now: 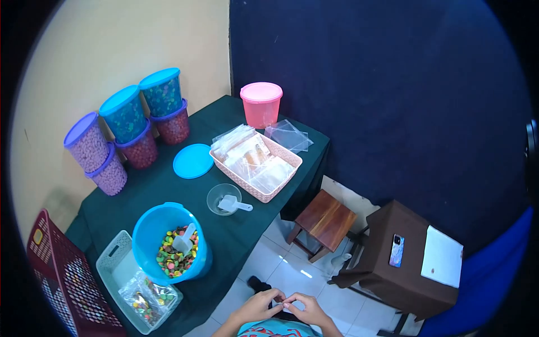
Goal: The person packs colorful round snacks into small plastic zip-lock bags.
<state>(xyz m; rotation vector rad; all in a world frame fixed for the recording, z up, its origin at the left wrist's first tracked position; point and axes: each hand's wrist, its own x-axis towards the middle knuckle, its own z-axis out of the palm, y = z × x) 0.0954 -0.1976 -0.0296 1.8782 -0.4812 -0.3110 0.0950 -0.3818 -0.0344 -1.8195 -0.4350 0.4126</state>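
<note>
Fingers of both hands pinch one clear bag; six stacked jars.

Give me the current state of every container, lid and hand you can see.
Blue tub: open, holding candies and a scoop.
Blue lid: off, flat on the table.
Pink canister: lidded.
Stacked jars: all lidded.
Clear bowl: holds a white scoop.
Left hand and right hand: together, pinching a small clear item.

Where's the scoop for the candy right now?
In the head view, the scoop sits in the open blue tub of candy, left of the hands, beside the grey basket.
</note>
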